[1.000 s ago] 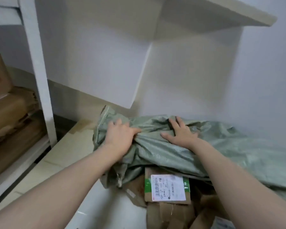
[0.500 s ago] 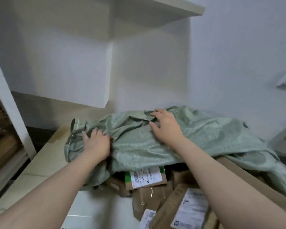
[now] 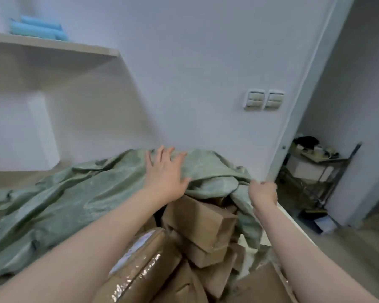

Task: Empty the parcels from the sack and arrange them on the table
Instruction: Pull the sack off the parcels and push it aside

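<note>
While both hands grip — sack (image 3: 79, 200) lengthwise leftward, parcels (image 3: 197, 217) beneath.

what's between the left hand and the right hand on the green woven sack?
Head view: a bunched fold of the green woven sack spans from left hand to right hand; brown cardboard parcels sit just below.

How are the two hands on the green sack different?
The left hand lies flat with fingers spread on top of the green sack; the right hand is curled into a fist, gripping the sack's edge. The left hand sits higher and nearer the wall; the right hand is lower, toward the doorway. Both touch the sack above the cardboard parcels.
</note>
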`<state>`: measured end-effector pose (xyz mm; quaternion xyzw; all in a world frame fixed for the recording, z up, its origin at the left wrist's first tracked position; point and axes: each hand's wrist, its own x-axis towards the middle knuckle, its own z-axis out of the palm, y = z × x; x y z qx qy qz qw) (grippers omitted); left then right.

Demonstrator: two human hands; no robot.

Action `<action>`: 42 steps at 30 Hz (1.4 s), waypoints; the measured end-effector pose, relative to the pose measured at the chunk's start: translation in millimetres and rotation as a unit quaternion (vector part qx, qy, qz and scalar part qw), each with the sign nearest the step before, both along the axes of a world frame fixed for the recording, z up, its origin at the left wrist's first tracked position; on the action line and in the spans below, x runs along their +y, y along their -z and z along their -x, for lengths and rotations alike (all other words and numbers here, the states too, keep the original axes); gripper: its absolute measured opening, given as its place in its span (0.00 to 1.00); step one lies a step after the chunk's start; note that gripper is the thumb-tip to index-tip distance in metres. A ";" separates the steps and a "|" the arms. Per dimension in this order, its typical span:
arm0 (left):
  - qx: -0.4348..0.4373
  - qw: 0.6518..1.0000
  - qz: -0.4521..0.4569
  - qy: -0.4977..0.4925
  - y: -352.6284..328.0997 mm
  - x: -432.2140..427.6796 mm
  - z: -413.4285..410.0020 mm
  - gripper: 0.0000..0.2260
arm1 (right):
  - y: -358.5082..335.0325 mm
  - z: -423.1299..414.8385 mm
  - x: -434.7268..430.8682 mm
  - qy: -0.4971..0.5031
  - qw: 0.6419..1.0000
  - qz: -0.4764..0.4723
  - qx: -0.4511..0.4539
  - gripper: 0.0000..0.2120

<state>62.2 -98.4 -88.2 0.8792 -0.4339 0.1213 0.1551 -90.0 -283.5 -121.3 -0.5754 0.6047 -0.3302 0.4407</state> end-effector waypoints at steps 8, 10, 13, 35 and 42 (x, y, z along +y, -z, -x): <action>-0.086 0.974 -0.202 0.063 31.2 -165.7 107.3 0.52 | 53.0 75.1 -81.6 -0.091 0.869 -0.446 -0.194 0.28; -0.109 0.963 -0.240 0.063 37.5 -186.9 105.6 0.56 | 63.2 69.2 -96.2 -0.099 0.826 -0.499 -0.244 0.38; -0.140 0.947 -0.284 0.060 41.7 -216.0 90.6 0.61 | 74.8 60.8 -120.0 -0.077 0.831 -0.506 -0.217 0.44; 0.155 0.981 -0.086 0.078 60.8 -210.8 69.0 0.27 | 23.0 -29.6 -149.7 -0.219 0.923 -0.018 -0.315 0.20; -0.035 0.996 0.081 -0.013 22.6 -133.4 69.7 0.54 | -15.4 -40.9 -66.4 -0.328 0.872 0.365 0.004 0.19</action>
